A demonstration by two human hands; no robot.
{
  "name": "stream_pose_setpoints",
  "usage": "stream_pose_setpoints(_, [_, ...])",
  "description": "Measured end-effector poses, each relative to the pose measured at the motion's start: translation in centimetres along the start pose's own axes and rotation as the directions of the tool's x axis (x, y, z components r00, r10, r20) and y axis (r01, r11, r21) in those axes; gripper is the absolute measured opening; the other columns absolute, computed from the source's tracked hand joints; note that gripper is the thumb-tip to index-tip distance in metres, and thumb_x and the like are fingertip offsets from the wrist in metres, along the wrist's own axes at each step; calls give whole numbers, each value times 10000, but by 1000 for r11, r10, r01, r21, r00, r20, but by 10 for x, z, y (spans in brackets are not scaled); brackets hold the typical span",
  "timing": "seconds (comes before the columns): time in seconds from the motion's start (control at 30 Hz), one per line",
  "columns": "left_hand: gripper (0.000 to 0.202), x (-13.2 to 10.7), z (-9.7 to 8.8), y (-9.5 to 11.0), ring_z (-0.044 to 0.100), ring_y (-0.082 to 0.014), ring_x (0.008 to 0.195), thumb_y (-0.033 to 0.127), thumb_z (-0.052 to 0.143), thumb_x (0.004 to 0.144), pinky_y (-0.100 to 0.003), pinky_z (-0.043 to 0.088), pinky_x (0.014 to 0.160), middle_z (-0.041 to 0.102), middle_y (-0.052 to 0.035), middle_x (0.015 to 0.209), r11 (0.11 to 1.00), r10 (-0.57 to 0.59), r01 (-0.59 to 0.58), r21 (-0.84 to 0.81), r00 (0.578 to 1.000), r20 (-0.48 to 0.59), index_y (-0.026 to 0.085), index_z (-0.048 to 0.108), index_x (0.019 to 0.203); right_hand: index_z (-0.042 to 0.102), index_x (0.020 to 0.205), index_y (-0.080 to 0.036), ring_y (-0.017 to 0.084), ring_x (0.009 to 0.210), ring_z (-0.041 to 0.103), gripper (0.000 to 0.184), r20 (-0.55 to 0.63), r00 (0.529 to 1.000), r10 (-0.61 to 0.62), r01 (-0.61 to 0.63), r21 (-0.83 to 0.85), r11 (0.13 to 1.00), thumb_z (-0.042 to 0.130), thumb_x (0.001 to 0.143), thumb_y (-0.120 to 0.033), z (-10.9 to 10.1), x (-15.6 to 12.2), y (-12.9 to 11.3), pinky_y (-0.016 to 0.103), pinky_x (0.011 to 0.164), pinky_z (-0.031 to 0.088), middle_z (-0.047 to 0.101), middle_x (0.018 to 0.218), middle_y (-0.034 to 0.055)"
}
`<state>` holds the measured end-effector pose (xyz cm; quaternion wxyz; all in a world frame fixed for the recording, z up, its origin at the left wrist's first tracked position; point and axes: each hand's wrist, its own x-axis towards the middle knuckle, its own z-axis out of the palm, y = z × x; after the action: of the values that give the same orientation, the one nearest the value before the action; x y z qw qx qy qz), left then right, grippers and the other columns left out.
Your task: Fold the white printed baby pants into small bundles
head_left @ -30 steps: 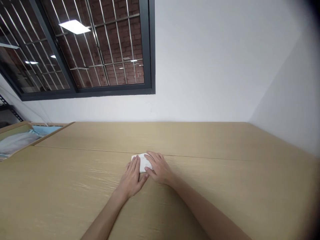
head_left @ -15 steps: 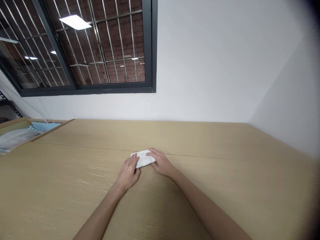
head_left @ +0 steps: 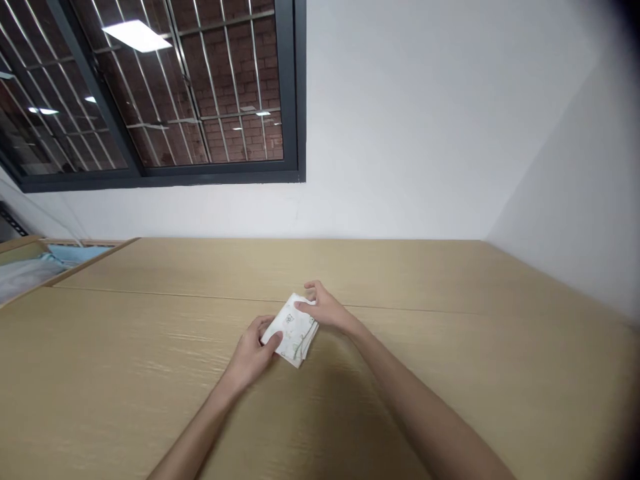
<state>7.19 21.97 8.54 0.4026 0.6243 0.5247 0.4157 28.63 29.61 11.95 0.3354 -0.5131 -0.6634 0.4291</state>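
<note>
The folded cloth (head_left: pixel 293 330) could fan open if your left hand (head_left: pixel 254 350), pinching its left side, loosens — its right-edge layers look slack. Your right hand (head_left: pixel 327 309) lays a thumb on top, forefinger spread away; whether it grips, I cannot tell. White with small dark-and-green prints, the cloth tilts over the table (head_left: pixel 505 367).

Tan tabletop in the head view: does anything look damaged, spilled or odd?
The tabletop shows shallow wrinkles left of the left hand, odd against its smoother areas. No spill shows. The folded white item has slightly uneven layered edges at lower right.
</note>
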Motion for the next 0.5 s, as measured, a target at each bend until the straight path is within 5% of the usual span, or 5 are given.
stream_pose_setpoints(0.2, [462, -12, 4, -5, 653, -207, 692, 317, 578, 835, -309, 472, 647, 704, -18, 772, 979, -8, 6, 202, 1000, 8, 186, 539, 1276, 531, 1359, -206, 268, 1189, 628, 689, 302, 953, -17, 37, -61, 997, 725, 703, -116, -10, 0, 11, 383, 972, 526, 585, 1414, 122])
stream_pose_setpoints(0.33, [421, -21, 9, 8, 697, -251, 801, 273, 504, 880, -329, 468, 686, 750, -77, 931, 883, -39, 13, 469, 998, 45, 210, 508, 1296, 521, 1386, -173, 280, 1301, 556, 683, 216, 975, -60, 76, -66, 995, 666, 727, -74, -8, 0, 18, 421, 1085, 455, 540, 1468, 146])
stream_pose_setpoints(0.5, [369, -27, 16, 17, 706, -348, 860, 292, 384, 963, -432, 472, 754, 747, -144, 928, 607, -39, -6, 795, 999, 37, 176, 518, 1286, 529, 1374, -182, 267, 1215, 621, 548, 145, 967, -212, 205, 62, 977, 667, 844, -185, 2, 3, 34, 448, 1020, 518, 594, 1385, 159])
